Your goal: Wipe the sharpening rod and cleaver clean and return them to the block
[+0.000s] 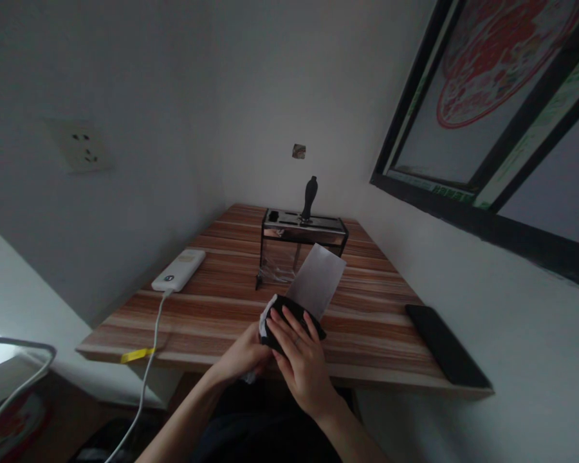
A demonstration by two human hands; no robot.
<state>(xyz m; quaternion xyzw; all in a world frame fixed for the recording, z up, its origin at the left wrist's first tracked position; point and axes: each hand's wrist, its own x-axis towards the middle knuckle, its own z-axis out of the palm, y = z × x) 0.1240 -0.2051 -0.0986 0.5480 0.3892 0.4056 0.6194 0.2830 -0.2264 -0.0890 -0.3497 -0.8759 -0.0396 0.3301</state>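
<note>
A broad, pale grey rectangular blade, which looks like a cleaver (317, 278), points up and away over the table's middle. Its near end disappears under a folded black cloth (284, 305) with a white edge. My right hand (299, 360) lies across the cloth, fingers pressing it against the blade. At the blade's lower left end, my left hand (246, 352) is closed; the handle inside it is hidden. Just behind stands a knife block (305, 235) with a metal top and clear sides. A black handle (309, 198) sticks up out of its top.
On the wood-grain table (212, 308), a white power bank (179, 270) sits left with a white cable (149, 370) hanging over the edge. A yellow tag (136, 355) is by the cable. To the right lies a black phone (446, 344). Walls enclose the far sides.
</note>
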